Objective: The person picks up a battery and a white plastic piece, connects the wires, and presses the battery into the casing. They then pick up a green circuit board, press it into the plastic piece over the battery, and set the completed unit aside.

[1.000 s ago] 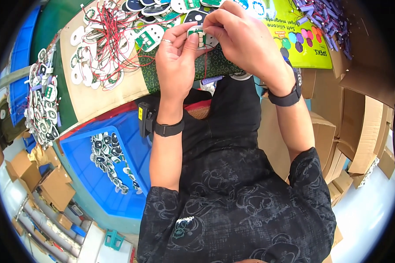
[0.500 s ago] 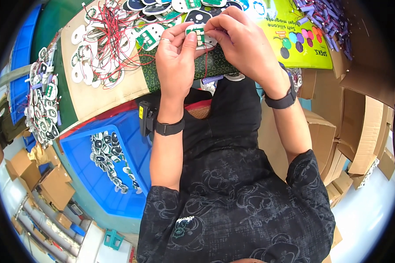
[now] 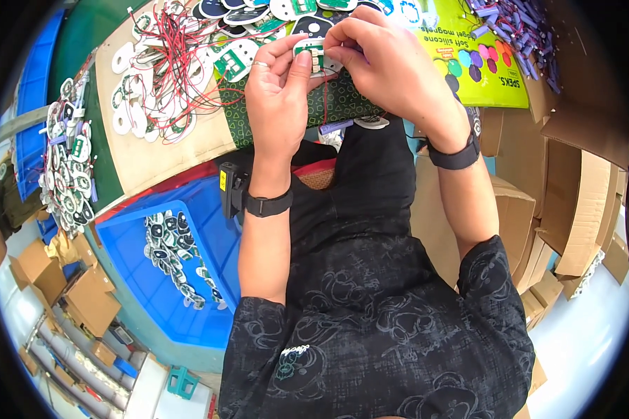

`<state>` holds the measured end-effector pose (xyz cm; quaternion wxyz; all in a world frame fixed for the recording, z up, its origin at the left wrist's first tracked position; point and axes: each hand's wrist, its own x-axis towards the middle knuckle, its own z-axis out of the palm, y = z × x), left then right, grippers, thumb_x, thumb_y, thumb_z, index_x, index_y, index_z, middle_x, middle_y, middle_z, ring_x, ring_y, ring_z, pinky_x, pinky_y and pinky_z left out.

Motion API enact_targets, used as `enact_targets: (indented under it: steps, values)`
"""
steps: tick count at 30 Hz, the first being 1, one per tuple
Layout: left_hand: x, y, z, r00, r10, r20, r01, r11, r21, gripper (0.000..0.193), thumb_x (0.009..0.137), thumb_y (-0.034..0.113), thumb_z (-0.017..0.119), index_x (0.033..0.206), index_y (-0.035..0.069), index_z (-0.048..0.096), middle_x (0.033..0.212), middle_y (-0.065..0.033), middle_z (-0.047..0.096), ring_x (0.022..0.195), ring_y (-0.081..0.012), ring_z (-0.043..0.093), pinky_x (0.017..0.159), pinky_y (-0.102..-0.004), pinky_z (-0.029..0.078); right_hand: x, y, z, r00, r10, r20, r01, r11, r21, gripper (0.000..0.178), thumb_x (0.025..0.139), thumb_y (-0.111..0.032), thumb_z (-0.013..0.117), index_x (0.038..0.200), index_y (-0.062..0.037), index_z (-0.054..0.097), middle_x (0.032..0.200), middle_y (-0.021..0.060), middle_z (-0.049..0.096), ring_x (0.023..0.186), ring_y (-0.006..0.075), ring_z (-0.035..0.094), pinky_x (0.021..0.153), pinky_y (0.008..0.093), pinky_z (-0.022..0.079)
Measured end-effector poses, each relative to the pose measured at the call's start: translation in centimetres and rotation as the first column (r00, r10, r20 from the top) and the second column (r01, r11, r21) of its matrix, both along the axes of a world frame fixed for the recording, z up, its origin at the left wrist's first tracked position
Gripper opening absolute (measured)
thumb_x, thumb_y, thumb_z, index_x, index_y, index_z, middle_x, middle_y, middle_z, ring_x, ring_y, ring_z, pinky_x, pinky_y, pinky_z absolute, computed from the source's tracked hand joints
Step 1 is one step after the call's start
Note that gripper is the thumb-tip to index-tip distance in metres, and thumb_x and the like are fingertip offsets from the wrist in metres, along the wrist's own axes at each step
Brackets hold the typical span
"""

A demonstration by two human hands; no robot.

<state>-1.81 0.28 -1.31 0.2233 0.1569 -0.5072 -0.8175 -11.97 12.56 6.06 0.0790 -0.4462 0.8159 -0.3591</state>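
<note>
Between the thumb and fingers of my left hand [image 3: 278,87] is a white round piece with a green circuit board [image 3: 319,60]. My right hand [image 3: 391,63] is closed in a pinch at the board's right edge; its fingertips are partly hidden, and what they pinch is too small to make out. From the board a thin red wire [image 3: 326,98] hangs down toward a purple cylindrical battery [image 3: 336,127] at the table edge. Beside my left hand lies another white piece with a green board [image 3: 232,63]. Dark-faced pieces [image 3: 313,26] lie just beyond my hands.
A tangle of red wires [image 3: 175,52] with white rings covers cardboard at the left. Purple batteries [image 3: 514,35] are heaped at the far right, past a lime-green printed sheet [image 3: 493,91]. A blue bin [image 3: 129,265] holds finished-looking discs; cardboard boxes [image 3: 580,202] stand at right.
My right hand and wrist have shifted slightly right and toward me, its fingers still at the board's edge. My left hand has moved very slightly left, still holding the circuit board piece.
</note>
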Motion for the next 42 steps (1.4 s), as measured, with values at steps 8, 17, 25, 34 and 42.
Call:
enact_targets:
  steps: [8, 17, 25, 34, 42]
  values:
    - [0.0, 0.0, 0.0, 1.000, 0.008, 0.000, -0.008, 0.998, -0.055, 0.023, 0.103, 0.005, 0.057, 0.125, 0.000, 0.056, 0.116, -0.0118, 0.069, 0.099, -0.0129, 0.067, 0.083, -0.0332, 0.062, 0.0, -0.8, 0.3, 0.997, -0.064, -0.031, 0.064, 0.998, 0.010, 0.008, 0.086, -0.004, 0.063, 0.083, 0.0028, 0.066, 0.086, 0.0215, 0.065, 0.083, 0.0408, 0.064, 0.073, 0.0453, 0.052]
    - [0.2, -0.1, 0.0, 0.999, 0.028, 0.019, -0.029, 1.000, 0.011, 0.022, 0.103, 0.005, 0.056, 0.124, 0.000, 0.056, 0.113, -0.0107, 0.069, 0.095, -0.0118, 0.066, 0.082, -0.0325, 0.062, 0.9, -1.0, -2.4, 0.996, -0.091, -0.025, 0.087, 0.988, -0.124, 0.011, 0.087, -0.009, 0.070, 0.094, -0.0005, 0.070, 0.090, 0.0164, 0.064, 0.083, 0.0336, 0.065, 0.072, 0.0411, 0.052]
    - [0.3, 1.0, 1.7, 0.987, 0.065, 0.146, -0.031, 0.974, -0.222, 0.028, 0.099, 0.009, 0.065, 0.125, -0.002, 0.067, 0.111, -0.0118, 0.073, 0.095, -0.0116, 0.069, 0.081, -0.0277, 0.060, 0.0, 2.2, -2.0, 0.998, -0.062, 0.029, 0.066, 0.986, -0.154, 0.013, 0.087, -0.011, 0.073, 0.098, -0.0036, 0.073, 0.092, 0.0133, 0.068, 0.082, 0.0296, 0.070, 0.073, 0.0354, 0.055]
    - [4.4, 2.3, 12.3, 0.951, 0.157, 0.267, 0.073, 0.724, -0.686, 0.025, 0.091, 0.005, 0.074, 0.115, -0.003, 0.074, 0.097, -0.0083, 0.077, 0.084, -0.0070, 0.069, 0.075, -0.0224, 0.056, 0.0, 7.2, -1.0, 0.947, -0.095, 0.306, 0.200, 0.921, -0.334, 0.017, 0.095, -0.008, 0.069, 0.110, -0.0016, 0.072, 0.097, 0.0015, 0.066, 0.087, 0.0093, 0.063, 0.077, 0.0232, 0.050]
    - [0.4, 0.7, 23.4, 0.978, 0.184, 0.100, 0.002, 0.469, -0.883, 0.032, 0.091, 0.003, 0.074, 0.123, -0.001, 0.071, 0.105, -0.0091, 0.074, 0.089, -0.0105, 0.069, 0.078, -0.0250, 0.059, -3.7, 8.6, -5.1, 0.927, -0.328, 0.180, 0.368, 0.887, -0.279, 0.013, 0.094, -0.011, 0.068, 0.102, -0.0026, 0.074, 0.087, 0.0101, 0.067, 0.075, 0.0191, 0.063, 0.067, 0.0308, 0.049]
